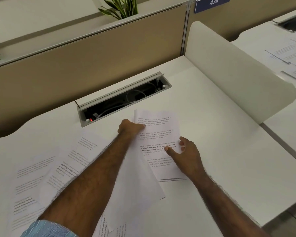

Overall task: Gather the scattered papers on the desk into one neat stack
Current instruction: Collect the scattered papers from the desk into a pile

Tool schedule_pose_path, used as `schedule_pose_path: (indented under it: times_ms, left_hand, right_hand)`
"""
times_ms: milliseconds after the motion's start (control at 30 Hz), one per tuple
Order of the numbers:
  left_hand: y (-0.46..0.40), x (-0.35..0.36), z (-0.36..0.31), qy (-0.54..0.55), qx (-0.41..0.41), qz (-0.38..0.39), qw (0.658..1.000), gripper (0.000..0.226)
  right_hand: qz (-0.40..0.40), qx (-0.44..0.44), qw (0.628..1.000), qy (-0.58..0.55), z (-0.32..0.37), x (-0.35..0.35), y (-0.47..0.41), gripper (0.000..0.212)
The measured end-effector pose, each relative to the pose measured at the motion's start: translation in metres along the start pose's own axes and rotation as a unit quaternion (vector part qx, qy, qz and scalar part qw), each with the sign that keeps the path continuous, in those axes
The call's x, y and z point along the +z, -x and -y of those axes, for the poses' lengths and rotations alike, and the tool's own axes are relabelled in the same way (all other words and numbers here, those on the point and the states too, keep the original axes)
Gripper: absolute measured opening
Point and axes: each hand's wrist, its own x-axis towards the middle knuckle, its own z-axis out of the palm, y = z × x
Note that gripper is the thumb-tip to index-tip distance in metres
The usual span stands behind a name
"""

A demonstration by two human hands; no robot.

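Note:
A printed sheet (158,132) is held up off the white desk (212,134) near its middle, my left hand (129,128) shut on its left edge. My right hand (188,153) rests on the sheet's right side, thumb on the text, fingers spread. Under that sheet lies a small pile of papers (171,177), its lower edges showing. Another white sheet (138,185) slopes down under my left forearm. Several scattered printed papers (46,175) overlap on the desk's left and near edge.
An open cable tray (123,98) with wires is sunk into the desk just behind the papers. A beige partition (92,53) backs the desk, and a white divider panel (237,71) stands on the right. More papers (290,55) lie on the neighbouring desk.

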Motion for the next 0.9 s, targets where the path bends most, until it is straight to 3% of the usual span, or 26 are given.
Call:
schedule_pose_path:
  times_ms: [167, 300, 433, 600, 733, 900]
  left_hand:
    - [0.016, 0.009, -0.008, -0.11, 0.028, -0.028, 0.993, 0.056]
    - [0.024, 0.014, -0.014, -0.019, 0.08, -0.018, 0.996, 0.031]
    - [0.034, 0.022, -0.018, 0.017, 0.1, -0.01, 0.995, 0.042]
    - [0.031, 0.028, -0.018, -0.118, 0.005, -0.057, 0.991, 0.079]
    - [0.031, 0.029, -0.017, -0.142, -0.018, -0.069, 0.987, 0.076]
    - [0.034, 0.031, -0.021, -0.05, -0.027, -0.039, 0.998, 0.07]
  right_hand:
    - [-0.006, 0.008, 1.0, -0.017, -0.004, -0.006, 0.002, 0.085]
    - [-0.007, 0.014, 0.999, -0.035, -0.004, -0.012, 0.0, 0.084]
    - [-0.01, 0.026, 0.998, -0.054, -0.004, -0.018, -0.001, 0.083]
    - [-0.018, 0.043, 0.996, -0.07, -0.006, -0.024, -0.002, 0.084]
    - [-0.011, 0.062, 0.991, -0.117, -0.009, -0.025, -0.002, 0.088]
    - [-0.004, 0.073, 0.984, -0.164, -0.012, -0.024, -0.005, 0.089]
